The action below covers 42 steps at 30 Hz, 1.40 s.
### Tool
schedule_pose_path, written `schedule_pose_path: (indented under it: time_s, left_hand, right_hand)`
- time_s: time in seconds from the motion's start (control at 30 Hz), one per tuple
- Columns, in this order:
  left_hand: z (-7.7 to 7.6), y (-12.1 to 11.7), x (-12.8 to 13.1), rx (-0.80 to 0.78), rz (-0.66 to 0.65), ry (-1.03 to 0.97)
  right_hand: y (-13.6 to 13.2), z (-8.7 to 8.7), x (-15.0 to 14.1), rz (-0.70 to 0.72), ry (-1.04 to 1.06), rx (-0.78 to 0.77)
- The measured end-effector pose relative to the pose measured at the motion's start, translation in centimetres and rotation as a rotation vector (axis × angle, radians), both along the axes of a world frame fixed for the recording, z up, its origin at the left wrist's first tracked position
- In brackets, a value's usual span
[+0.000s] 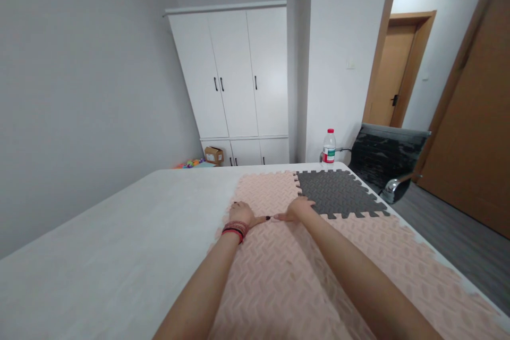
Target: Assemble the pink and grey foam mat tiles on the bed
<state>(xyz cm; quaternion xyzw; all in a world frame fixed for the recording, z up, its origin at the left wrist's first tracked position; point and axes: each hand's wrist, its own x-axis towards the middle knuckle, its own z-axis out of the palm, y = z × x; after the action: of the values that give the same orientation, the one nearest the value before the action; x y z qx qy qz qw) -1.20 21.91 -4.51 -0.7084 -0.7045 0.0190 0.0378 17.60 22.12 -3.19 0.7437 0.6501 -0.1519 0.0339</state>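
Pink foam puzzle mats (pixel 279 271) lie joined on the right half of a white table (pixel 119 244). A dark grey mat tile (pixel 337 192) is locked into their far right corner. My left hand (pixel 242 214), with red and black bands at the wrist, presses flat on the pink mat near its left edge. My right hand (pixel 298 208) lies flat beside it, just left of the grey tile. The fingertips of both hands almost meet over a seam. Neither hand holds anything.
A plastic bottle (pixel 329 146) with a red cap stands at the table's far edge. A black office chair (pixel 384 159) is beyond the right corner. A white wardrobe (pixel 239 79) stands at the back, with a cardboard box (pixel 214 154) and toys on the floor.
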Motion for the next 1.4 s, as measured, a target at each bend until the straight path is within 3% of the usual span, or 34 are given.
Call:
schedule_pose_path:
  time_s: [0.13,0.3,0.5,0.73,0.9,1.17,1.3,1.4]
  left_hand:
    - [0.1,-0.1,0.0,0.039,-0.046,0.005]
    - [0.5,0.3,-1.2,0.01,-0.123,-0.013]
    - [0.5,0.7,-5.1,-0.037,-0.249,-0.056]
    - [-1.5,1.3,-6.8,-0.11,-0.145,-0.129]
    - [-1.5,1.4,-6.5,-0.115,-0.124,-0.14]
    - [-2.0,0.6,-6.4,-0.171,-0.105,-0.215]
    - [-2.0,0.5,-6.6,-0.188,-0.106,-0.238]
    - [-1.8,0.3,-6.6,-0.188,-0.101,-0.246]
  right_hand:
    - [-0.6,-0.5,-1.7,-0.133,-0.119,-0.062]
    - [-1.4,-1.0,-1.3,-0.128,-0.059,-0.014]
    - [-2.0,-2.2,-0.3,-0.091,0.012,0.004]
    - [-2.1,-1.7,-0.4,-0.076,0.011,-0.017]
    - [-2.2,-1.3,-0.7,-0.083,0.024,-0.016]
    - [-2.3,-2.9,-0.4,-0.073,0.06,0.053]
    - [-2.1,-2.9,1.9,0.026,0.093,0.117]
    - [-2.3,-1.5,7.1,0.063,0.116,0.216]
